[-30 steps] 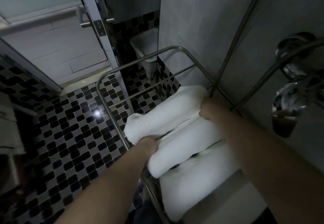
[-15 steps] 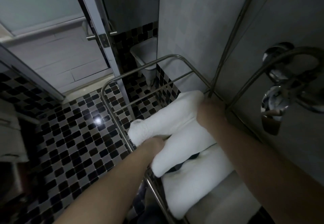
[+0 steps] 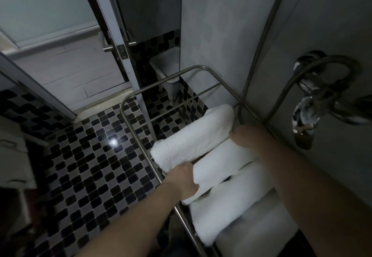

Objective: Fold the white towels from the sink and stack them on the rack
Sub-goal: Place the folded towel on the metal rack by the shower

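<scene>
On the rack (image 3: 201,67), left hand (image 3: 184,180) and right hand (image 3: 244,136) hold the top towel (image 3: 193,136), grips curled round its ends (stacking). Next: square, release.

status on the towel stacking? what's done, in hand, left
Done: the near towel and the middle towel lie folded side by side on the rack. In hand: the far towel, folded, gripped at its ends by the left hand and right hand, overlapping the middle towel. Left: release it. The sink is out of view, so any others cannot be counted.
</scene>
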Demonstrator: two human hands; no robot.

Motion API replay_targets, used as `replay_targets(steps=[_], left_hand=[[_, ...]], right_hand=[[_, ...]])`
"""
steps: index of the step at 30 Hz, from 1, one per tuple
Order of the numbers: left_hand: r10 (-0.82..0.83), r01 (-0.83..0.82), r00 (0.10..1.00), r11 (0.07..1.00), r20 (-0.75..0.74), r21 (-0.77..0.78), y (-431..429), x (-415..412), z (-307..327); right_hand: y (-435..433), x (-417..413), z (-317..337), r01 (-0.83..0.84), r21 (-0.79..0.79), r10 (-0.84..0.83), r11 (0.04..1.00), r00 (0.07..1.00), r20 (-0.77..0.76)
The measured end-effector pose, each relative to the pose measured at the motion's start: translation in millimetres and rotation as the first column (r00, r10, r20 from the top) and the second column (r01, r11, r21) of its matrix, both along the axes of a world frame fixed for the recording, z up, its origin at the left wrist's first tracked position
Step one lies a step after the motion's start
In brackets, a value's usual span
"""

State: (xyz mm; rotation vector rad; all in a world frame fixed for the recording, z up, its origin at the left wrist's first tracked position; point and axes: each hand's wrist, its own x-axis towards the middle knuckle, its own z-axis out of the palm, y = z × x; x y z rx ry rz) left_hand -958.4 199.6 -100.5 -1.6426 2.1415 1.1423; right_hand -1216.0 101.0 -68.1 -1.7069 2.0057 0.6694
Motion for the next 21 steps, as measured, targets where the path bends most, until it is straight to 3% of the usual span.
replay_targets(steps=[3, 5, 7, 10, 12, 21], left_hand=[[-0.035, 0.036, 0.999, 0.999, 0.025, -0.02, 3.0, 4.3, 5.4], [-0.114, 0.121, 0.992, 0.981, 0.058, -0.152, 0.0, 8.7, 14.7], [-0.146, 0.14, 0.989, 0.951, -0.001, -0.277, -4.8, 15.1, 23.6], [-0.072, 0.023, 0.99, 0.928, -0.118, -0.372, -14.6, 30.2, 38.0], [-0.026, -0.032, 0.99, 0.917, -0.14, -0.398, -22.1, 39.4, 43.9], [0.107, -0.186, 0.976, 0.861, -0.189, -0.474, -58.3, 94.7, 53.5]], right_hand=[[-0.9, 7.3, -0.2, 0.055, 0.025, -0.056, 0.998, 0.998, 0.018], [0.2, 14.6, -2.5, 0.031, -0.052, -0.029, 0.998, 0.999, 0.027], [1.0, 23.2, -0.5, -0.019, -0.21, 0.027, 0.977, 0.999, 0.036], [-0.4, 41.3, 9.6, -0.003, -0.514, 0.079, 0.858, 0.989, 0.127], [-0.7, 56.3, 14.8, -0.014, -0.6, 0.143, 0.8, 0.975, 0.168], [-21.5, 138.1, 35.6, -0.087, -0.485, 0.231, 0.87, 0.942, 0.244]])
